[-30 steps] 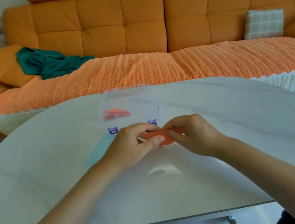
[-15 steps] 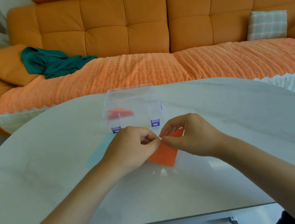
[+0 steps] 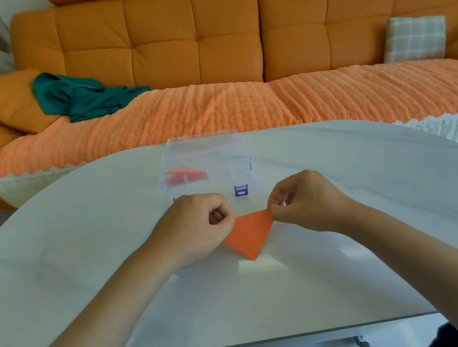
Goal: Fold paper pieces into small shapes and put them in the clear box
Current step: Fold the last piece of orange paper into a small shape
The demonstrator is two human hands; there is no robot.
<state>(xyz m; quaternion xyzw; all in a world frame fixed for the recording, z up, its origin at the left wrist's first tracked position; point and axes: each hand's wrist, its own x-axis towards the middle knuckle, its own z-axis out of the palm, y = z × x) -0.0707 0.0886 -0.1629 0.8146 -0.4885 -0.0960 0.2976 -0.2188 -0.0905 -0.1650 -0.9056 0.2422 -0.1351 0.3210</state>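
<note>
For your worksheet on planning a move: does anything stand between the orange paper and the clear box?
Nothing visible does. The orange paper, pinched by the left hand and right hand, hangs just in front of the clear box; only bare table lies between.

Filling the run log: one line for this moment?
both hands pinch orange paper | above table | clear box holds folded pieces

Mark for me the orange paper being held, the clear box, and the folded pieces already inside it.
orange paper (image 3: 248,237), head view, middle of its flat face.
clear box (image 3: 202,141), head view, far top rim.
folded orange pieces (image 3: 187,175), head view, middle of the pile, left compartment.
</note>
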